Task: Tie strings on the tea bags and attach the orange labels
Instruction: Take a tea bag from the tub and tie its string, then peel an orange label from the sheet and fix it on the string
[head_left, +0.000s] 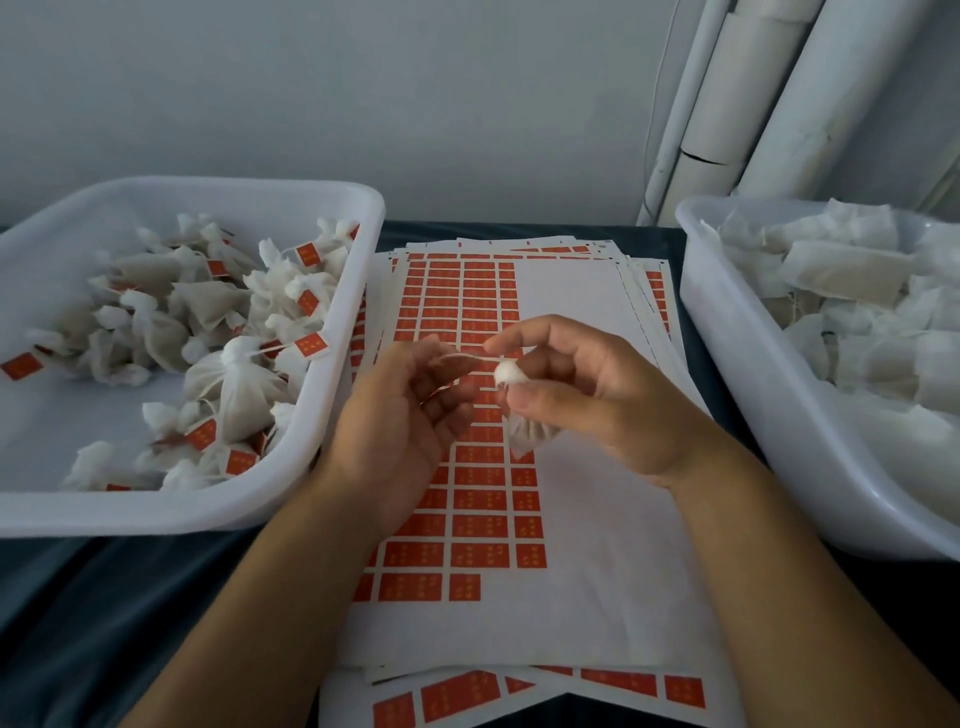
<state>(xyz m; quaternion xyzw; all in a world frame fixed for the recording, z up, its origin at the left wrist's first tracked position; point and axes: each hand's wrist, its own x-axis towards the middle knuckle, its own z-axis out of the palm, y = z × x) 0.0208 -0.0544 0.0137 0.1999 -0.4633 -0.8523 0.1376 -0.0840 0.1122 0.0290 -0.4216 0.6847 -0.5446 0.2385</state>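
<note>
Dark table (78, 623), label sheets (597, 519) between 2 white tubs. Right hand (587, 395) pinched tea bag (519, 410) at gathered neck; left hand (410, 410) pinched string (485, 356) (taut, thin). Tying step underway, likely; next needs knot cinched, then orange label.

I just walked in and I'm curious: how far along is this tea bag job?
Done: the left tray holds tied, labelled bags. In hand: the right hand holds one tea bag while the left hand works its string. Left: unlabelled bags fill the right tray; the label sheet has labels remaining.
</note>
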